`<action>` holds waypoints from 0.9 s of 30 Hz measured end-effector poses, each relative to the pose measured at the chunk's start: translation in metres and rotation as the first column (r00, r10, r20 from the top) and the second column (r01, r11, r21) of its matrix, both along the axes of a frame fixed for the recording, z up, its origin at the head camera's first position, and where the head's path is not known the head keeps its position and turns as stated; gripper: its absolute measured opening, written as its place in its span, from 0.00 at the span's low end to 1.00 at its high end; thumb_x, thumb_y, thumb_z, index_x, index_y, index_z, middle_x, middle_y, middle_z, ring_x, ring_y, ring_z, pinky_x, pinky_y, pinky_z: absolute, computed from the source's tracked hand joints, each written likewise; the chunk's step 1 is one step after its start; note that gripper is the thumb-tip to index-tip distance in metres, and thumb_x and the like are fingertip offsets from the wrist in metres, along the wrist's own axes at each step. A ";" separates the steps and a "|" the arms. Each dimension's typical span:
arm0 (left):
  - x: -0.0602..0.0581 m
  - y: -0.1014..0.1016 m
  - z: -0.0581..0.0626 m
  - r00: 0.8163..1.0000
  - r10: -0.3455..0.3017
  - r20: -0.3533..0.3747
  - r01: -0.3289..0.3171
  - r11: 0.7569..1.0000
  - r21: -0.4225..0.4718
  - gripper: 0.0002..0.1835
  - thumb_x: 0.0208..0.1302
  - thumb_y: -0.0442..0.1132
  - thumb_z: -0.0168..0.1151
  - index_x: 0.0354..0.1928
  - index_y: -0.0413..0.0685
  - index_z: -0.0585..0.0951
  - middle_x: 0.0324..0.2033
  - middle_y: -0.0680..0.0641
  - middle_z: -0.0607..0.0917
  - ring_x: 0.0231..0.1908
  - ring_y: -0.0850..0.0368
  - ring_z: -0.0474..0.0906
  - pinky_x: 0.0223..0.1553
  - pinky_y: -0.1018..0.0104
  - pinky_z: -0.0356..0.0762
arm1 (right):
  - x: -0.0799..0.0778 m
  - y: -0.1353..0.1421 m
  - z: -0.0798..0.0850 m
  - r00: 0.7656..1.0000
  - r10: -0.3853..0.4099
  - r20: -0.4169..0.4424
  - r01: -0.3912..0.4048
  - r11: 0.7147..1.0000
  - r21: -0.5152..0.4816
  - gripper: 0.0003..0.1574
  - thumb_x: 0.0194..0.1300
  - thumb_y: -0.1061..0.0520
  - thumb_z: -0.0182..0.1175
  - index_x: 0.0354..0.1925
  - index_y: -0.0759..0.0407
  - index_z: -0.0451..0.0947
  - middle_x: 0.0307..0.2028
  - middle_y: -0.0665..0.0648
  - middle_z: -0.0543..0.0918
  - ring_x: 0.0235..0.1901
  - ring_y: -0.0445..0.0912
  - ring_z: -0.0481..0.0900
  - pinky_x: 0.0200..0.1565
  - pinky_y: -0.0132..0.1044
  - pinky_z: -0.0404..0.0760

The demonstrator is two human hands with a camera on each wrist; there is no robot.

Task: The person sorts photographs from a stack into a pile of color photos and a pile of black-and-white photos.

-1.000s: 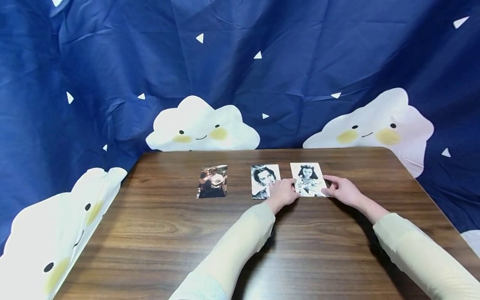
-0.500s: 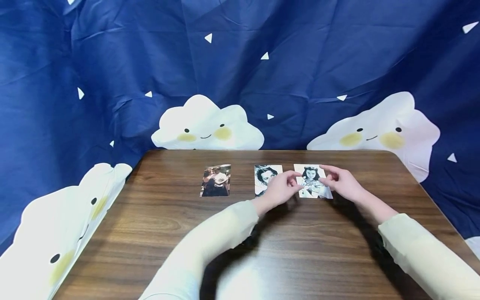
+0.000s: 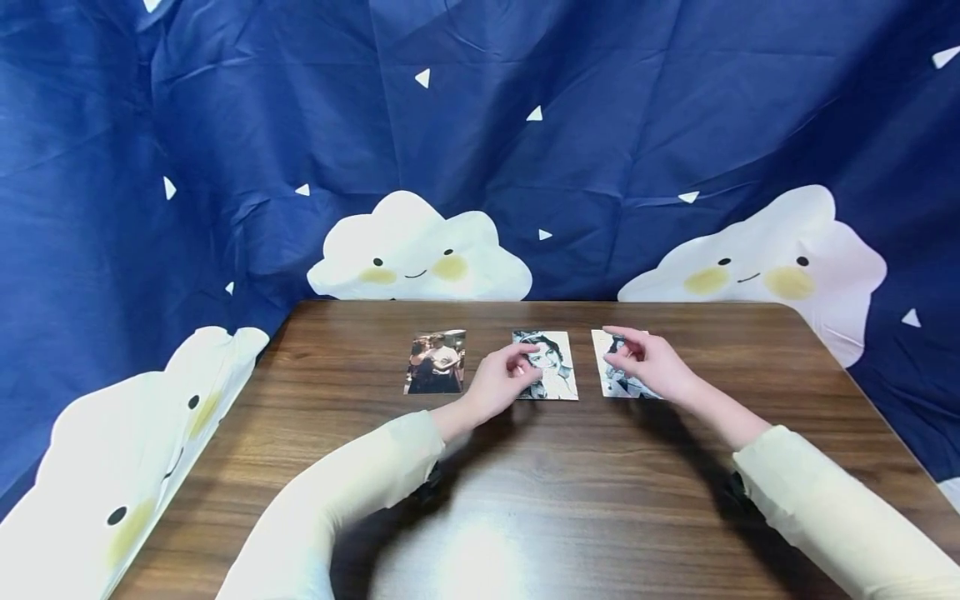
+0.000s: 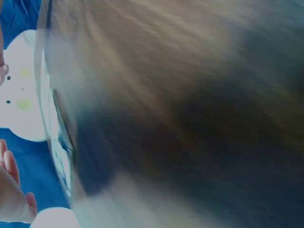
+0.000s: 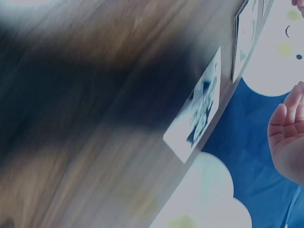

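Three photo prints lie in a row on the wooden table. Over the left edge of the middle black-and-white portrait photo (image 3: 561, 377) hovers my left hand (image 3: 491, 387), thumb and fingers apart with nothing between them. My right hand (image 3: 663, 368) is above the right black-and-white photo (image 3: 612, 385), hiding much of its picture; its fingers are also parted and hold nothing. The right wrist view shows this photo (image 5: 199, 109) flat on the table, apart from the right hand (image 5: 288, 137). Left of both hands lies a colour photo (image 3: 436, 363) of a couple.
The brown wooden table (image 3: 570, 500) stretches in front, its far edge just beyond the photos. A dark blue curtain (image 3: 480, 150) with smiling white clouds hangs behind and to the left. Light glares off the table near its front.
My left hand has moved left, away from the right photo toward the middle one. The right hand has let go of the right photo's edge and shifted left above it.
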State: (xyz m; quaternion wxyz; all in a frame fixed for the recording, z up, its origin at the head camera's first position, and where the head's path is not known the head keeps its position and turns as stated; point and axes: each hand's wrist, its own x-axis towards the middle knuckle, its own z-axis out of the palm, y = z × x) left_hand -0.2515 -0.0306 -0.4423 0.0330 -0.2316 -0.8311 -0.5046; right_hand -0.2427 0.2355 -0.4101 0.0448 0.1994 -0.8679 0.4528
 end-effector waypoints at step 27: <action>-0.010 -0.013 -0.047 0.965 0.264 -0.008 -0.240 0.866 -0.439 0.39 0.54 0.56 0.71 0.66 0.46 0.73 0.49 0.46 0.79 0.51 0.46 0.72 0.60 0.44 0.54 | -0.004 -0.052 -0.062 0.985 -0.150 0.081 0.135 0.976 0.171 0.38 0.65 0.58 0.63 0.66 0.76 0.61 0.58 0.73 0.73 0.54 0.63 0.74 0.57 0.54 0.69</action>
